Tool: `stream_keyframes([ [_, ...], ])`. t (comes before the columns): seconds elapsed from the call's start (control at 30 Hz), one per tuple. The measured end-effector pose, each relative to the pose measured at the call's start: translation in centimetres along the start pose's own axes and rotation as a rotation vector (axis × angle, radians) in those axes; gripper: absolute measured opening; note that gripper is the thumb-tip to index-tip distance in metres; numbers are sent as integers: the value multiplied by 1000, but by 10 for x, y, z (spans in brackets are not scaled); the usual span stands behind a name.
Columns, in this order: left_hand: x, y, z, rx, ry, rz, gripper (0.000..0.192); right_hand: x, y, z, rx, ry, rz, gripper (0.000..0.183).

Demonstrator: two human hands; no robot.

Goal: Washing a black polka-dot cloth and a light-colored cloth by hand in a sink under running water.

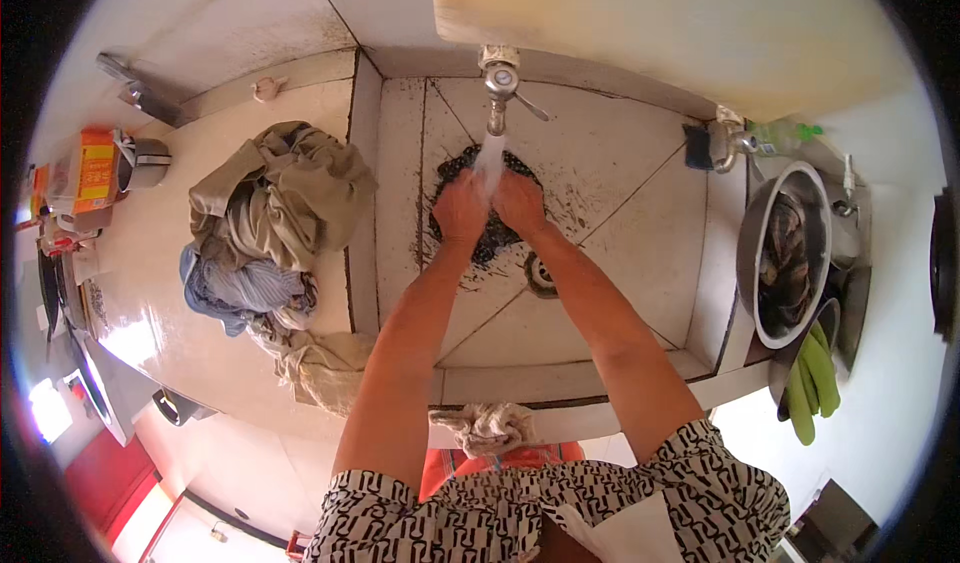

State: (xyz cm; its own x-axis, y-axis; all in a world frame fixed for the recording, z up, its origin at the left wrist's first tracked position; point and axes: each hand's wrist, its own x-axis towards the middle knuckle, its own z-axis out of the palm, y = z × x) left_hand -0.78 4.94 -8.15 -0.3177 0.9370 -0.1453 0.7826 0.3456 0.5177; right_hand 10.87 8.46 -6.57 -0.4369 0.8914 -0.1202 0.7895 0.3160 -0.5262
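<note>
My left hand (pixel 460 206) and my right hand (pixel 520 199) are close together in the tiled sink basin (pixel 630 158), both gripping a dark wet cloth (pixel 496 242). The cloth is bunched against the basin floor, and my fingertips are buried in its folds. From the metal tap (pixel 498 97) above, a stream of water (pixel 490 159) pours down between my hands. Dark specks and splashes surround the cloth on the tiles. Beside my right wrist is the round drain (pixel 540 274), partly covered by that forearm.
Left of the basin, a heap of khaki cloth (pixel 277 180) and a blue striped cloth (pixel 247 293) lie on the counter. At right stand a second tap (pixel 739 143) and a metal bowl (pixel 750 263) with dark contents. Green gloves (pixel 814 383) hang below. A crumpled rag (pixel 491 426) rests on the front edge.
</note>
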Motion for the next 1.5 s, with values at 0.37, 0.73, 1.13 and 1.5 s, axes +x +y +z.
stream_keyframes([
  [0.37, -118, -101, -10, -726, -13, -228, 44, -129, 36, -32, 1262, 278, 663, 31],
  [0.73, -83, 85, -238, -1419, 106, -15, 21, -100, 18, -147, 1769, 321, 506, 42],
  [1.13, -98, 29, -114, -1446, -185, -894, 70, -123, 89, -112, 369, 447, 451, 30],
  [1.5, -87, 4, -63, -981, -393, -327, 51, -81, -39, -57, 857, -248, 641, 45],
])
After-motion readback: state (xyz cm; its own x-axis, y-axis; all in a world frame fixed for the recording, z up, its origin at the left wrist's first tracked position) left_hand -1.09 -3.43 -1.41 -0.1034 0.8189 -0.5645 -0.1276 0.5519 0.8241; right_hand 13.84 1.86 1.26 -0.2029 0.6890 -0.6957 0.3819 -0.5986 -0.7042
